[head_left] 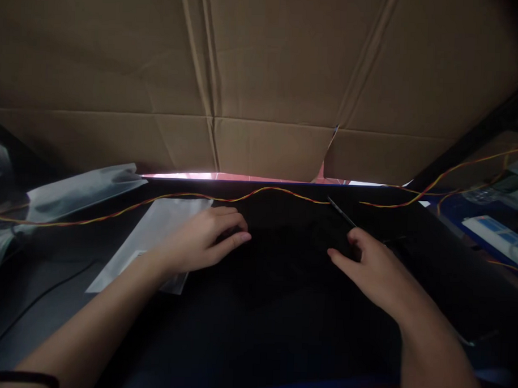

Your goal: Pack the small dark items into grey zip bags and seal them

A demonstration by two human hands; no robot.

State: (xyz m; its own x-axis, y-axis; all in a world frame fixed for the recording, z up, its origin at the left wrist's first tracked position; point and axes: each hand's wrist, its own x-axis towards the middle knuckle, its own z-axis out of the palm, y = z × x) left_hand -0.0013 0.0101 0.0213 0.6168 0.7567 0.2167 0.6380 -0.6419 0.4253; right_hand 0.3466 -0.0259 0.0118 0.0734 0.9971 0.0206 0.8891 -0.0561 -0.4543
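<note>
Here, left hand (198, 240) over frosted pouch (149, 227), right hand (373, 271) by slender rod (341, 211).

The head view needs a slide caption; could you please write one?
Left hand across a flat translucent plastic bag, right hand at a thin dark stick-like object, over a black tabletop.

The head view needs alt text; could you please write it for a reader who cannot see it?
Above a black tabletop, a person's left hand is over a translucent bag; the right hand is at a thin object, grip unclear. Beyond them, a red-and-yellow wire crosses before cardboard.
</note>
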